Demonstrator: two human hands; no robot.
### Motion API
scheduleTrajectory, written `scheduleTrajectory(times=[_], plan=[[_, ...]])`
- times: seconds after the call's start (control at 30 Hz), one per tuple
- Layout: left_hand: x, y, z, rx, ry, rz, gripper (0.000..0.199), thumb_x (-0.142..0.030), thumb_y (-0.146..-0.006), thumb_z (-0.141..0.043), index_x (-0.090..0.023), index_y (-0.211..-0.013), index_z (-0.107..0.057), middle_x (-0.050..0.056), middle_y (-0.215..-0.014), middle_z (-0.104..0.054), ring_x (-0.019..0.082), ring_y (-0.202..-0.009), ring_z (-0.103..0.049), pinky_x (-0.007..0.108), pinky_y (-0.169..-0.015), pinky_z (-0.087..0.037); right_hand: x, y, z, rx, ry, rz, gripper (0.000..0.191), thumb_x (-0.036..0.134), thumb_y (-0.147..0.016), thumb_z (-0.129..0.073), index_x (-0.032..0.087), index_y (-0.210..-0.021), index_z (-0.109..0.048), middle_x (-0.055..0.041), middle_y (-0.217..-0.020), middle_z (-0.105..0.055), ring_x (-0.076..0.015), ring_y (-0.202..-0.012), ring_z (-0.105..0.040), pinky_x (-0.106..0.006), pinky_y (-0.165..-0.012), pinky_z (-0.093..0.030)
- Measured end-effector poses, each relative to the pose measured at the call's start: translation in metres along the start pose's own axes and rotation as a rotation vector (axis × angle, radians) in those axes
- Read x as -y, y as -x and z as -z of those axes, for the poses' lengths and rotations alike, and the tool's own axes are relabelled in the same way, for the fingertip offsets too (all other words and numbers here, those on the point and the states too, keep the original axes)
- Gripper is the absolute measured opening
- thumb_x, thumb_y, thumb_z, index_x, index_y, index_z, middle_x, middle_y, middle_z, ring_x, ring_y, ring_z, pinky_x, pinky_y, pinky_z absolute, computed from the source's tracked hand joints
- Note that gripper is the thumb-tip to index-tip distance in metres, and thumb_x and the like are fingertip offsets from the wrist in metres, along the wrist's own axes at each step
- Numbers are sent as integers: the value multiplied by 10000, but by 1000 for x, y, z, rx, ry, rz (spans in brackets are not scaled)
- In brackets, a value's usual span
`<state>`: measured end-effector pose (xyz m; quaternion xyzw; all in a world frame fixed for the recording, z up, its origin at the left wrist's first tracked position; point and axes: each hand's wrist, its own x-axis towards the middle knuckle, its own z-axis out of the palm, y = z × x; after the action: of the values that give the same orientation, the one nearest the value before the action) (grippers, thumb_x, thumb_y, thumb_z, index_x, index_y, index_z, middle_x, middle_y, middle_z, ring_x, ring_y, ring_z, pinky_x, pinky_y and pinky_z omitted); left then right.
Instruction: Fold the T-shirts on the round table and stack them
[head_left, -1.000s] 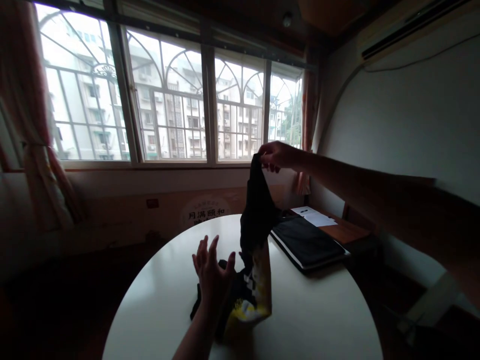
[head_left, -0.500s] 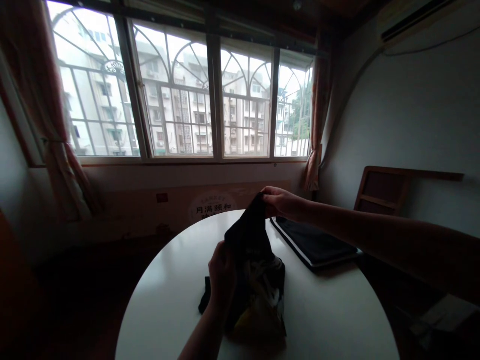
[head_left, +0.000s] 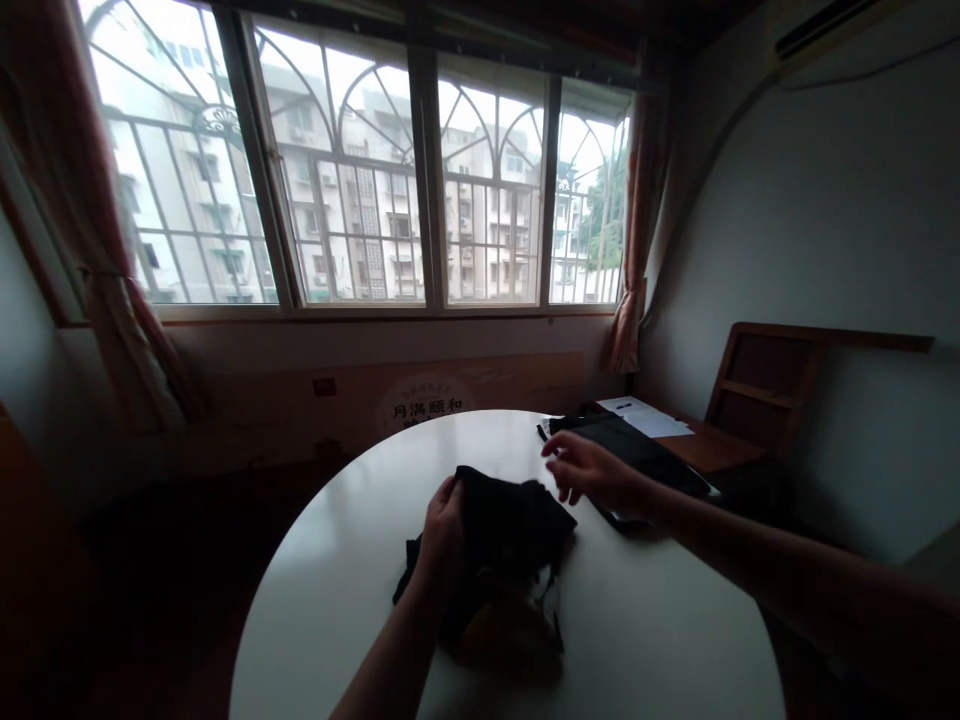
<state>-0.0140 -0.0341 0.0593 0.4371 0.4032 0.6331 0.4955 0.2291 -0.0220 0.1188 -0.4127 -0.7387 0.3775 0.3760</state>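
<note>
A bundle of black cloth (head_left: 510, 530) with a paler, yellowish patterned part lies on the round white table (head_left: 337, 560). My left hand (head_left: 444, 525) grips its upper left edge, fingers wrapped round the fabric. Above and to the right of the bundle, my right hand (head_left: 581, 468) is raised with its fingers apart, touching nothing. Behind and below that hand, a flat black item with a pale edge (head_left: 645, 450) rests at the table's right side; my right hand and forearm cover part of it.
Beyond the table on the right stand a wooden chair (head_left: 765, 390) and a brown surface bearing white paper (head_left: 649, 418) and a pen. A printed panel (head_left: 525, 385) lies below the barred windows. Curtains (head_left: 112, 330) hang at both sides.
My right hand has let go of the cloth's raised corner and moved right and down, its fingers opening. The cloth has dropped lower. My left hand still holds it.
</note>
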Motion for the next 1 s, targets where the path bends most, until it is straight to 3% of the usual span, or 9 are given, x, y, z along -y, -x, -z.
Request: scheduleTrajectory(times=[0.07, 0.23, 0.3, 0.4, 0.53, 0.67, 0.87, 0.93, 1.0], plan=[[0, 2, -2, 26, 39, 57, 431, -514, -756, -693, -160, -997, -641, -8, -703, -652, 151, -587, -590, 245, -543, -473, -21, 16, -18, 86, 247, 73, 572, 347, -819, -677, 217, -1352, -516, -26, -852, -672, -186, -730, -650, -315, -679, -524], [-7, 5, -4, 81, 109, 112, 362, -471, -747, -698, -176, -948, -641, -25, -692, -639, 145, -575, -583, 249, -555, -475, -60, 13, -44, -48, 455, 29, 916, 224, -741, -689, 209, -1574, -309, -98, -1118, -687, -234, -935, -642, -353, -850, -489], [-7, 6, -4, 103, 138, 134, 330, -475, -737, -707, -180, -863, -631, -30, -686, -630, 141, -582, -576, 260, -588, -490, -69, 2, -51, -39, 400, 36, 828, 204, -735, -662, 234, -1525, -417, -65, -1059, -714, -220, -885, -653, -320, -804, -492], [-5, 4, -3, 121, 130, 155, 373, -532, -734, -713, -180, -754, -591, -39, -635, -585, 129, -565, -548, 257, -589, -482, -79, -7, -61, -39, 345, 87, 496, 157, -734, -597, 264, -1207, -704, -19, -942, -740, -206, -821, -666, -296, -759, -482], [-4, -2, 0, 147, -83, 92, 418, -487, -638, -806, -169, -837, -622, -14, -695, -630, 158, -606, -593, 260, -567, -472, -84, -1, -60, -165, 313, 95, 231, 144, -733, -583, 229, -913, -699, 0, -743, -679, -182, -681, -616, -274, -645, -444], [-8, -10, 5, -70, -361, -135, 355, -471, -682, -757, -176, -824, -619, 14, -746, -655, 194, -685, -610, 293, -624, -495, -77, 9, -42, -308, 408, 156, 125, 130, -699, -615, 224, -781, -601, -21, -764, -615, -203, -736, -572, -303, -674, -441], [-14, -15, 18, -431, -475, -336, 224, -441, -821, -580, -223, -869, -574, -18, -759, -594, 177, -703, -562, 286, -654, -484, -64, 19, -26, -327, 287, 385, 217, 149, -678, -708, 226, -673, -505, -100, -1258, -589, -318, -1195, -508, -434, -986, -427], [-14, -15, 20, -467, -426, -316, 194, -419, -831, -564, -231, -879, -575, -23, -752, -581, 173, -694, -555, 279, -638, -485, -66, 20, -30, -238, 132, 397, 260, 147, -696, -684, 225, -628, -445, -78, -1167, -635, -291, -1112, -565, -402, -922, -463], [-15, -16, 21, -460, -363, -278, 197, -414, -835, -554, -230, -889, -595, -14, -742, -587, 179, -685, -566, 282, -621, -498, -69, 20, -37, -148, -6, 325, 251, 154, -718, -660, 230, -627, -439, -29, -844, -637, -222, -827, -597, -334, -728, -480]])
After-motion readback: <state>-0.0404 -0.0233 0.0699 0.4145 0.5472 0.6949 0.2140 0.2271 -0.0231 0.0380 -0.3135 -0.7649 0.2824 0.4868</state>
